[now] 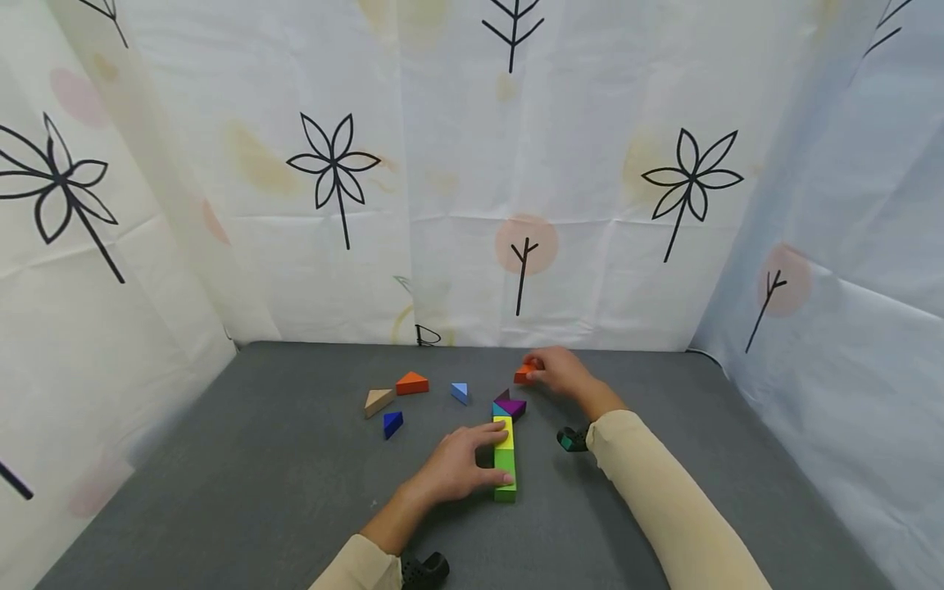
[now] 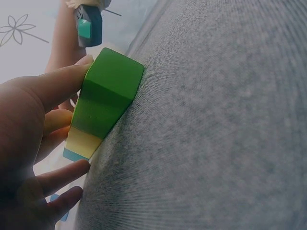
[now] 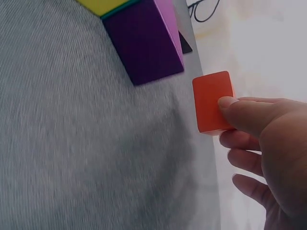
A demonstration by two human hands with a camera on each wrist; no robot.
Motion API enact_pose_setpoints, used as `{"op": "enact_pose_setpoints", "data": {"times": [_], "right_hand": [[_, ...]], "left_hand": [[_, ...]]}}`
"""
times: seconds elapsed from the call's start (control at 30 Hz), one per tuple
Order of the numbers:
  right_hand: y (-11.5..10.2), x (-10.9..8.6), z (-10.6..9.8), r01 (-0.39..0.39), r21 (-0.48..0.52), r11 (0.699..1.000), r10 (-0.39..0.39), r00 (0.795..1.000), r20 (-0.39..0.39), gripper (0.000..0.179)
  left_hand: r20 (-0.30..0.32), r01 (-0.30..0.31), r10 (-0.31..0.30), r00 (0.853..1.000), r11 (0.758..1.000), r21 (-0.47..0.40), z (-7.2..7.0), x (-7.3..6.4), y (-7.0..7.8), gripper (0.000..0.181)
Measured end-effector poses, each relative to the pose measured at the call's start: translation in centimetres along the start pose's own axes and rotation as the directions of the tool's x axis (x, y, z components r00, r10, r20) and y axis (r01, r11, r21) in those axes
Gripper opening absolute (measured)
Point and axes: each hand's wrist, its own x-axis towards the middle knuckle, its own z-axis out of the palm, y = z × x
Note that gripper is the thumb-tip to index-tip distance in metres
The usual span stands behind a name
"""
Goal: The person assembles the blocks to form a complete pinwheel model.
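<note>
In the head view a row runs away from me: a green block (image 1: 505, 493), a yellow block (image 1: 505, 443), a teal piece (image 1: 499, 409) and a purple triangular block (image 1: 515, 406). My left hand (image 1: 456, 467) lies along the row's left side, thumb on the green block and a fingertip on the yellow one. Its other fingers are spread in the left wrist view. Past the row's far right end, my right hand (image 1: 562, 373) pinches an orange block (image 3: 211, 101) between thumb and fingers, apart from the purple block. A small dark piece (image 1: 503, 395) is behind the purple one.
Left of the row lie another orange triangular block (image 1: 412, 383), a wooden-coloured triangle (image 1: 379, 401), a dark blue triangle (image 1: 392, 424) and a light blue triangle (image 1: 460, 392). The grey tabletop (image 1: 258, 475) meets a patterned white curtain (image 1: 457, 279) at the back and sides.
</note>
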Motion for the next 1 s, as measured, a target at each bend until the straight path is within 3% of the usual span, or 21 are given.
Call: {"op": "enact_pose_setpoints", "data": {"times": [0.57, 0.67, 0.83, 1.0], "right_hand": [[-1.8, 1.4, 2.3, -0.117, 0.085, 0.989, 0.118, 0.993, 0.001, 0.027], [-1.6, 1.2, 2.7, -0.124, 0.127, 0.984, 0.130, 0.991, -0.038, 0.027], [-1.5, 0.9, 3.3, -0.187, 0.217, 0.958, 0.221, 0.964, -0.145, 0.027], [-1.6, 0.7, 4.0, -0.248, 0.293, 0.923, 0.307, 0.936, -0.173, 0.029]], "left_hand": [[0.008, -0.030, 0.030, 1.000, 0.999, -0.013, 0.0, 0.0, -0.1, 0.066], [0.006, -0.031, 0.031, 1.000, 0.999, -0.017, 0.0, 0.0, -0.1, 0.067], [-0.003, -0.031, 0.031, 1.000, 0.999, -0.016, -0.1, 0.0, -0.1, 0.067], [-0.002, -0.030, 0.030, 1.000, 0.999, -0.015, -0.1, 0.0, -0.1, 0.068]]}}
